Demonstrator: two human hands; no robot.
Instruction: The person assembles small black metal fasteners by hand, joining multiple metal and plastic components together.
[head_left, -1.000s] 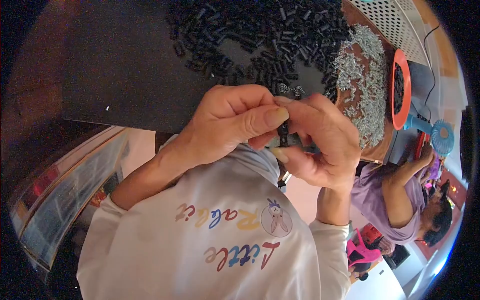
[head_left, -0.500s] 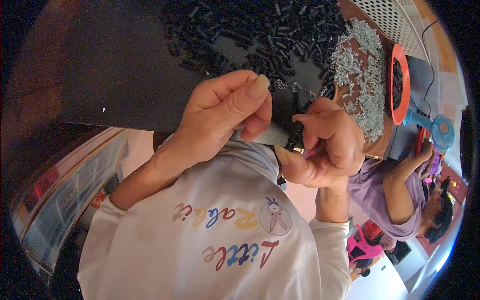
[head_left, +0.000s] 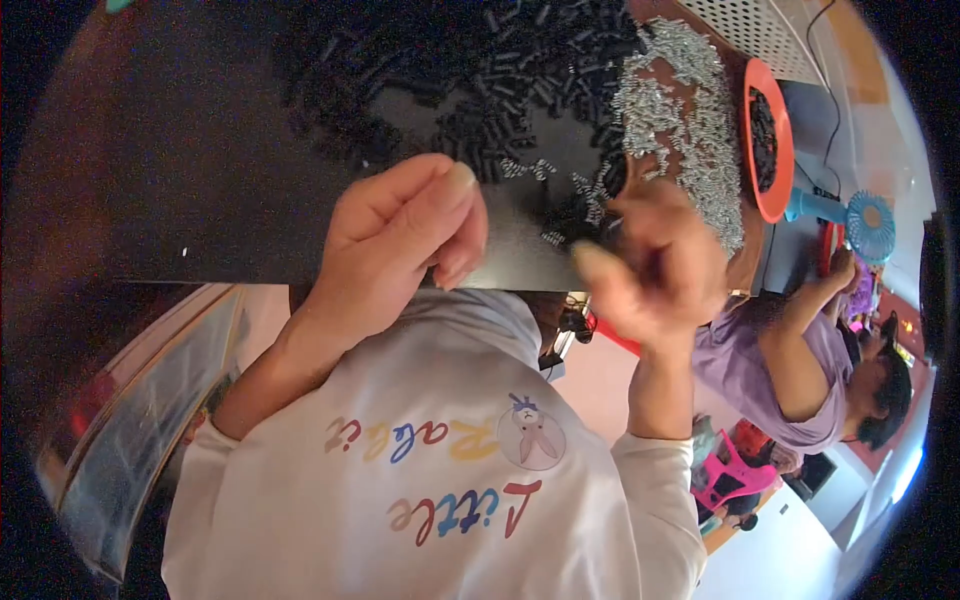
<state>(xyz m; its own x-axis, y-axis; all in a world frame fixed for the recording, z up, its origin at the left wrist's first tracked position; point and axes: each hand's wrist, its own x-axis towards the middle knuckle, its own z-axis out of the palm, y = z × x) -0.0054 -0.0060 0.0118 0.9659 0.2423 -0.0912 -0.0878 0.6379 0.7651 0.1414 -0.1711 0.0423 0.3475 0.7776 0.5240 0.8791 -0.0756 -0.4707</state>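
Note:
My left hand hovers over the front edge of the dark table, its thumb pressed against curled fingers. Whatever it may hold is hidden. To its right is my right hand, smeared by motion, with thumb and forefinger apart and nothing visible between them. Just beyond the right fingers, a small clump of black pieces lies on the table with a few small silver springs around it. Farther away spreads a heap of short black tubes.
A big pile of silver springs covers a brown board at the right. Beyond it stand an orange-red bowl holding black pieces, a blue fan and a white perforated basket. Another person in a purple shirt sits at the right.
My right thumb and forefinger have parted from the black piece that was between them; black pieces now lie by the fingers. My left hand has shifted left, still pinched. The whole view has shifted slightly.

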